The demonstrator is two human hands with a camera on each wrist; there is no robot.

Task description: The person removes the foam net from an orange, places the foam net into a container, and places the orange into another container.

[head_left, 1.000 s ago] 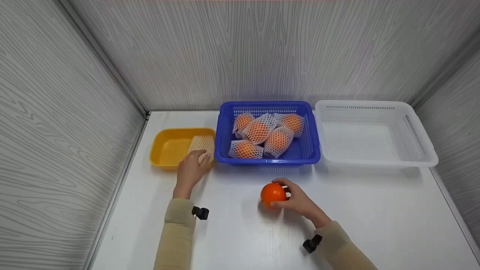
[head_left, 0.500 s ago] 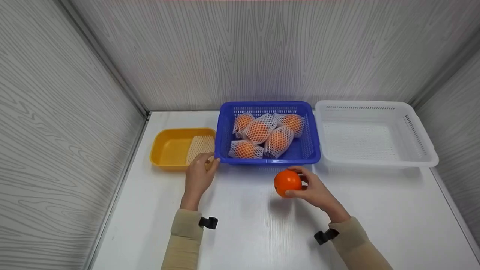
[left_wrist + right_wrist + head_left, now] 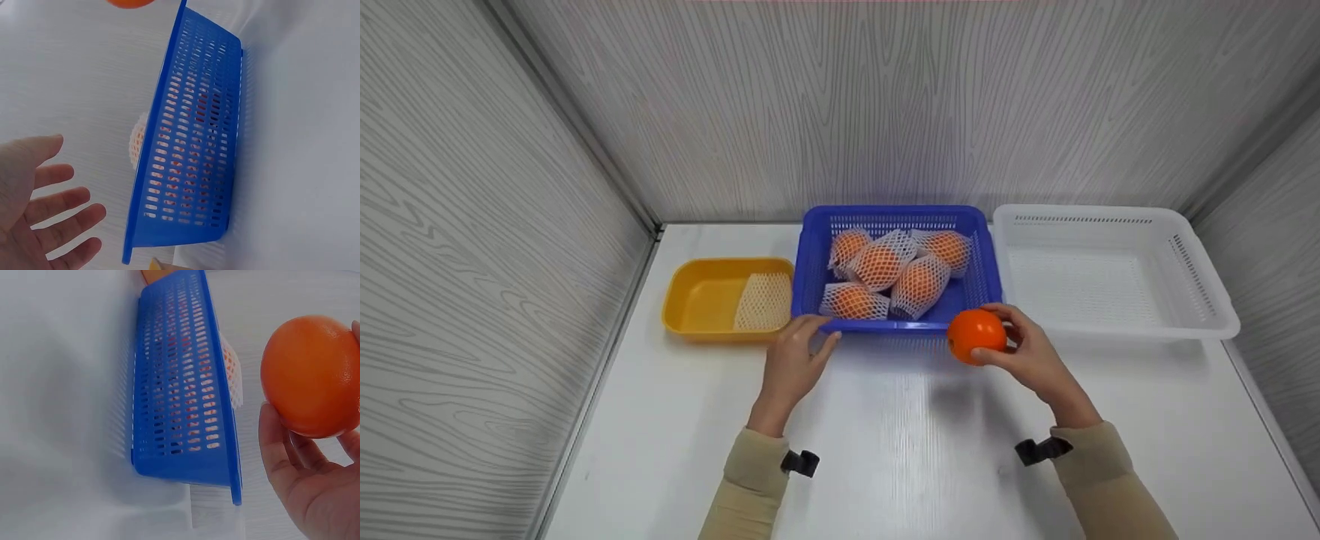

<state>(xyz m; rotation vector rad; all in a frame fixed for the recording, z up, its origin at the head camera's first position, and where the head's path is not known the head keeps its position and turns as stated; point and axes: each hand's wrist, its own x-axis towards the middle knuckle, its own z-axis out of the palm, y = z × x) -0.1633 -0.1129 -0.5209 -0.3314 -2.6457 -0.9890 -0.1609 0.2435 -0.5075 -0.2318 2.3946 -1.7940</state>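
A flat, glossy white tabletop (image 3: 900,487) carries soft shadows and pale reflections. Along its far edge stands an upright, light grey rear panel with fine wood-grain lines (image 3: 840,112), flanked by a similarly grained grey left panel (image 3: 472,285) and grey right panel (image 3: 1290,225), with a straight dark grey strip (image 3: 574,124) at the left corner.

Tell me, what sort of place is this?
Probably a small indoor work booth: grey wood-grain panels stand on three sides of a white table, where a blue basket holds net-wrapped orange fruits.
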